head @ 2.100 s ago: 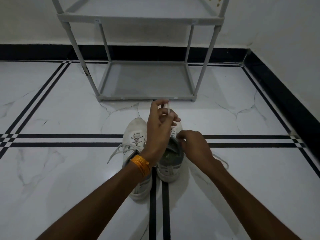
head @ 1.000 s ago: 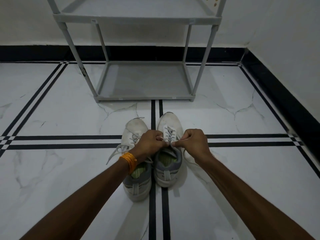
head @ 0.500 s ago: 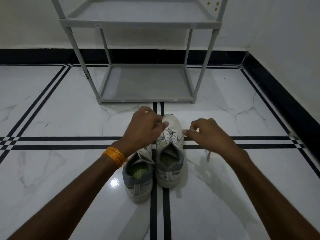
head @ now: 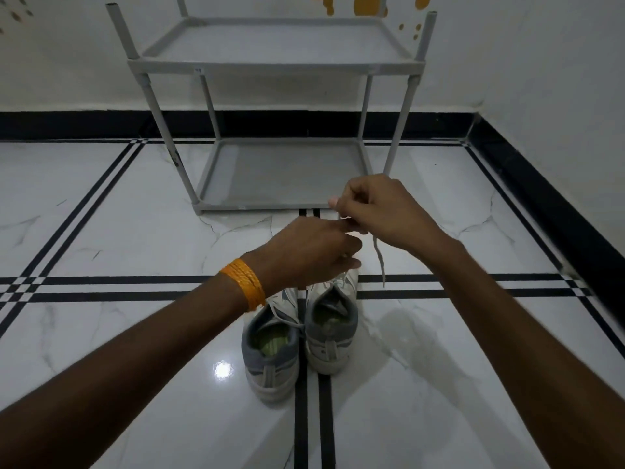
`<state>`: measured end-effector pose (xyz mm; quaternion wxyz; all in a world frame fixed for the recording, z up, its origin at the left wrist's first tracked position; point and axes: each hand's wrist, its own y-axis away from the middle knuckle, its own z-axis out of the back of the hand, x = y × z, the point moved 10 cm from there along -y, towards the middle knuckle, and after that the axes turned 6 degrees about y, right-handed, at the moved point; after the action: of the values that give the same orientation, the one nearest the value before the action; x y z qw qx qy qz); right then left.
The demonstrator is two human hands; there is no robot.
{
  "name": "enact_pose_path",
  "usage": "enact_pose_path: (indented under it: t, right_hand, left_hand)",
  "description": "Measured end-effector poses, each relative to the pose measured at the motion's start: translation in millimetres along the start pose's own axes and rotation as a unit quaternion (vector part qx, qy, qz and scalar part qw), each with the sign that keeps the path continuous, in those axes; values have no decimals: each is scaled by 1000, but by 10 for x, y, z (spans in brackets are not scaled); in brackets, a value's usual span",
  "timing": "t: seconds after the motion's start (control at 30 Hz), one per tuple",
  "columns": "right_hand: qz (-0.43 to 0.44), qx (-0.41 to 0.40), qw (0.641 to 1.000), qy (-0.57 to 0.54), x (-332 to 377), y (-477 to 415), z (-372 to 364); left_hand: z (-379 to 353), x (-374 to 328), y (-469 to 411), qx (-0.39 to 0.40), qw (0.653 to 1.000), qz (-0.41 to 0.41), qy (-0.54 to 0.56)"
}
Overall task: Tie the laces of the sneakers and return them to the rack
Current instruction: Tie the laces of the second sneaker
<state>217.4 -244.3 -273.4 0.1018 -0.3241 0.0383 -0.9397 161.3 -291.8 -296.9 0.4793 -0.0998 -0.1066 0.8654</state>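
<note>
Two white and grey sneakers stand side by side on the floor, heels toward me: the left sneaker (head: 272, 353) and the right sneaker (head: 333, 328). My left hand (head: 314, 250), with orange bangles on the wrist, hovers over the right sneaker's front and hides its toe. My right hand (head: 378, 208) is raised above it and pinches the right sneaker's lace (head: 379, 257), whose loose end dangles down. The two hands touch at the fingertips around the lace. The left sneaker's laces lie loose.
A grey two-shelf shoe rack (head: 280, 201) stands just beyond the sneakers against the white wall, both shelves bare. The floor is glossy white marble with black stripes. A black skirting and a wall run along the right side.
Both hands have lifted from the right sneaker's tongue and come together higher up, drawing the lace upward. The camera has tilted up, showing more of the rack.
</note>
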Motion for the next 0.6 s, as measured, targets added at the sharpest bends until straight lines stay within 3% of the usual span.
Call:
enact_pose_path:
  t: [0.13, 0.17, 0.2, 0.23, 0.3, 0.33, 0.5, 0.6]
  right_hand:
    - [24, -59, 991, 115, 7, 55, 159]
    - [26, -66, 981, 178, -22, 106, 154]
    - [30, -60, 972, 223, -61, 166, 105]
    - [27, -48, 971, 231, -108, 221, 26]
    - [5, -34, 987, 159, -152, 303, -121]
    - [-12, -42, 994, 103, -182, 312, -152]
    - [-65, -21, 995, -74, -324, 250, -118]
    - [-87, -20, 978, -189, -332, 266, 7]
  left_hand:
    - [43, 347, -132, 21, 990, 92, -106]
    - [64, 464, -158, 28, 988, 133, -68]
    - [47, 592, -165, 40, 981, 185, 38]
    - [-5, 691, -150, 45, 952, 236, 188]
    - [-117, 770, -90, 36, 850, 310, 424]
    - [-153, 761, -74, 40, 828, 314, 463]
    - [-227, 746, -24, 28, 789, 307, 531]
    - [-210, 751, 5, 54, 784, 290, 546]
